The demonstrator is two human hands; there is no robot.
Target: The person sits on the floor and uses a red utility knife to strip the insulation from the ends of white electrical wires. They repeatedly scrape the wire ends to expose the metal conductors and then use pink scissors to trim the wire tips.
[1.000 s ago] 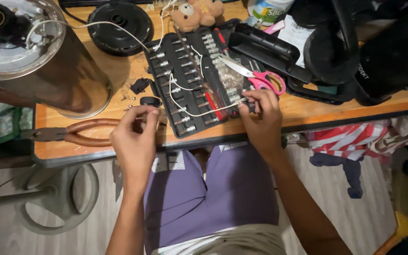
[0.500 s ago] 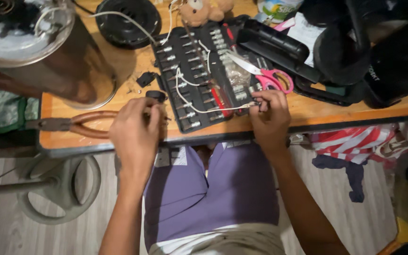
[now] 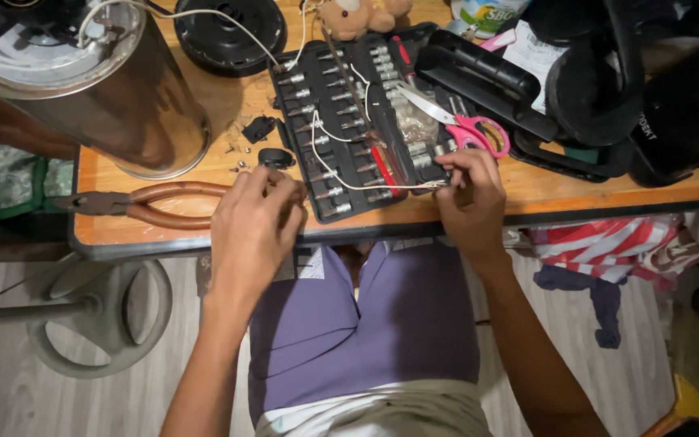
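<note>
The left hand (image 3: 254,226) is curled, fingers bent inward. The right hand (image 3: 468,194) pinches its fingertips together, forearm angled outward.

Pliers (image 3: 147,202) lie left of the socket case (image 3: 349,121); scissors (image 3: 459,121) on it.

Floor: pale wood-look planks (image 3: 58,405), dimly lit.
Table: orange-brown wooden top (image 3: 544,190) with a dark edge.
Fan: grey round base (image 3: 103,320) on the floor under the table's left end.
Cloth: red-and-white striped heap (image 3: 600,247) at right, below the table.
</note>
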